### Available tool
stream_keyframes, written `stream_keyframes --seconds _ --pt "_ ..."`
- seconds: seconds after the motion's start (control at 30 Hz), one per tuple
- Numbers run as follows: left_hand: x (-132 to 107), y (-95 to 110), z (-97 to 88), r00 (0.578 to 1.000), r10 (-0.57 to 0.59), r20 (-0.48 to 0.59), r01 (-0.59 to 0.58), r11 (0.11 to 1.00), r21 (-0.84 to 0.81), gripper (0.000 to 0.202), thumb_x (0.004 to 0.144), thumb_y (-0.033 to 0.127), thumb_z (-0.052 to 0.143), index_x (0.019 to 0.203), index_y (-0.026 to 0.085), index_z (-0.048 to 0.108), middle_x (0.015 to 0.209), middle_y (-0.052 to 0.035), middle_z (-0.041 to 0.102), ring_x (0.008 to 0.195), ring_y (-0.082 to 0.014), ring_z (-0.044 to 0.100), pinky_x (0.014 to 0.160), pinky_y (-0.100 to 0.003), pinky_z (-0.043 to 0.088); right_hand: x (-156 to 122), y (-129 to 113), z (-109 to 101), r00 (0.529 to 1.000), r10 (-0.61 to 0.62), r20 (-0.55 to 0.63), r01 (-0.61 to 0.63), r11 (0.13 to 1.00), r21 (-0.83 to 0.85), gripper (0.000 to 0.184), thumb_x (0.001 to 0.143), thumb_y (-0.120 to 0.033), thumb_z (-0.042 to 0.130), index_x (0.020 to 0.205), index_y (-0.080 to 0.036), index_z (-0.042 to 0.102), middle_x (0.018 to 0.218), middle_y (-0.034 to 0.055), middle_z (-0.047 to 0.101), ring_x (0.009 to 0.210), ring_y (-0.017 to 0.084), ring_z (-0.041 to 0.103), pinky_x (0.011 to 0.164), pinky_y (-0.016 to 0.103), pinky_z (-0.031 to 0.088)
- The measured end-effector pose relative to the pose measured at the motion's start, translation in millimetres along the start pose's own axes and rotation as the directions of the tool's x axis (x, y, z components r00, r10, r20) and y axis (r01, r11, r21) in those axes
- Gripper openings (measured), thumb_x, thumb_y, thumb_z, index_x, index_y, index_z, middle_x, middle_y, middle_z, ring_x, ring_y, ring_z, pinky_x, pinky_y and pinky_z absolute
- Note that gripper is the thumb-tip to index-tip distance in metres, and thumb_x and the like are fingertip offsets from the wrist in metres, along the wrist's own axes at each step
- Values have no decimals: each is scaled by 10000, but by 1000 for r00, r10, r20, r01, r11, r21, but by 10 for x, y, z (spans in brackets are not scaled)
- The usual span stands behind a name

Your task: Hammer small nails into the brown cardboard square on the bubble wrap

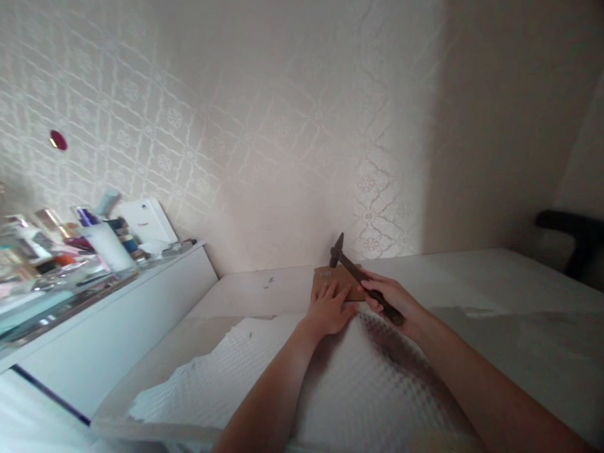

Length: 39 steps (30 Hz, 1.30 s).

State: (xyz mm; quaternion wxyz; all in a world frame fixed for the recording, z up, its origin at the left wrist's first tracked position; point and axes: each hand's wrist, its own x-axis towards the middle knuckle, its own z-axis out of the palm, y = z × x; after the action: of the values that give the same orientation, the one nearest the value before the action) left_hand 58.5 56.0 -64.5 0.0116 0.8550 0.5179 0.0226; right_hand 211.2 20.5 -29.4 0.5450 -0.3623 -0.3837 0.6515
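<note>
My right hand is wrapped round the wooden handle of a hammer. The dark hammer head is over the far part of a small brown board; whether it touches the board I cannot tell. My left hand lies on the near left part of that board, fingers spread. Small pale marks or bits show on the board near its far left corner, too small to name. The board rests on a white tabletop close to the wall.
Bubble wrap covers part of the tabletop under my forearms. Tiny dark bits lie left of the board. A white cabinet crowded with bottles stands at the left. The patterned wall rises behind; a black armrest is far right.
</note>
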Motion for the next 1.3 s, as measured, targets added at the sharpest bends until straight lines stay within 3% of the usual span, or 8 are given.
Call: stream_keyframes --seconds 0.4,0.6,0.8,1.0,1.2,1.3 --pt "-18 6 -20 1000 8 1 -8 1000 -5 658 832 634 88 1375 267 148 1440 -99 123 1301 -295 92 1006 -503 127 49 66 -16 1000 -15 -19 13 997 -76 469 738 -119 498 1207 -124 479 546 -35 506 317 35 384 278 139 279" --pt "-15 18 -27 1000 -8 18 8 1000 3 642 834 632 99 1375 290 134 1445 -79 102 1304 -290 82 1005 -504 121 37 25 -6 994 -84 -75 81 996 -42 526 745 -120 488 1265 -140 410 572 -41 513 309 35 380 268 143 280" --pt "-15 5 -16 1000 5 -7 -5 1000 -8 654 833 632 87 1373 269 157 1441 -93 121 1306 -279 80 1010 -491 133 37 62 -13 1000 -3 -31 -1 994 -105 475 744 -103 482 1219 -106 464 531 -40 497 313 37 391 272 135 278" --pt "-11 8 -14 1000 -1 4 1 1000 3 646 833 633 92 1374 284 141 1443 -73 121 1305 -285 78 1012 -497 117 15 58 12 995 -94 -39 89 990 -110 550 735 -114 501 1276 -124 405 555 -39 517 311 38 391 274 142 288" --pt "1 3 -1 1000 -4 -2 4 1000 -12 644 835 628 98 1370 276 166 1440 -80 131 1302 -294 90 1012 -500 124 22 76 0 999 -48 -19 44 986 -160 513 710 -147 543 1220 -157 492 559 -26 540 318 37 397 284 145 290" --pt "-1 -3 7 1000 -1 -18 0 1000 -31 648 828 638 111 1368 285 168 1440 -80 136 1300 -295 100 1010 -504 124 23 62 4 996 -83 -29 78 989 -126 550 711 -135 532 1255 -141 450 549 -32 535 311 39 396 281 147 287"
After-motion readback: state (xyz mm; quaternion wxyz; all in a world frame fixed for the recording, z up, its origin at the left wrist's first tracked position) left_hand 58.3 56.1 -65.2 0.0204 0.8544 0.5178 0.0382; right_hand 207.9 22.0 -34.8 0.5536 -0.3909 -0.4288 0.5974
